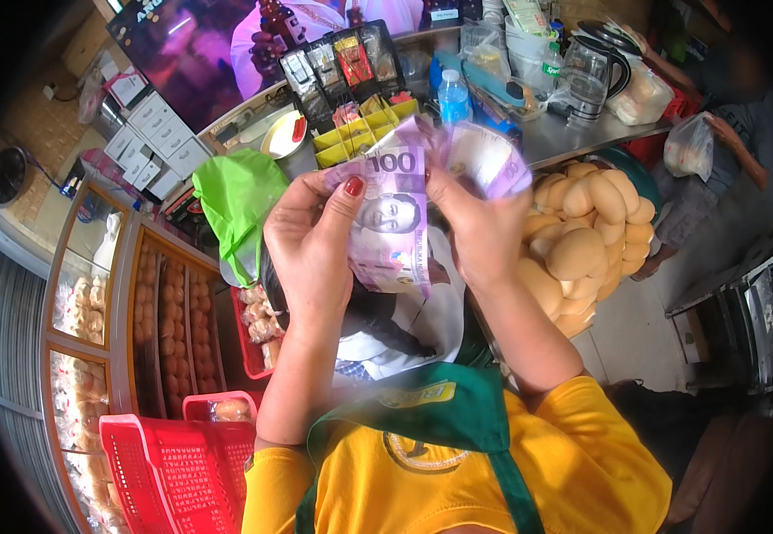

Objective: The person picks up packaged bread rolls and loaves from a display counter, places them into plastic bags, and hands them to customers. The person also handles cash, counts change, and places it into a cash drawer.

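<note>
Violet 100-peso banknotes (393, 250) are spread between my two hands, in front of my chest. My left hand (310, 233) pinches the left edge of the front note, its thumb flat on the face. With thumb and fingers my right hand (483, 230) grips the right side of the notes, and another folded banknote (493, 160) curls out above it. Just beyond the notes sits a yellow divided tray (366, 133) with crumpled paper bills in some compartments. A black cash drawer insert (343, 67) with packets in its slots is propped behind it.
Bread rolls (580, 247) are heaped at right. A green bag (236, 207), red plastic baskets (173, 467) and a glass-fronted bread cabinet (83, 327) stand left. On the metal counter are a water bottle (453, 97) and an electric kettle (586, 77). A person (727, 133) holds a plastic bag (689, 145).
</note>
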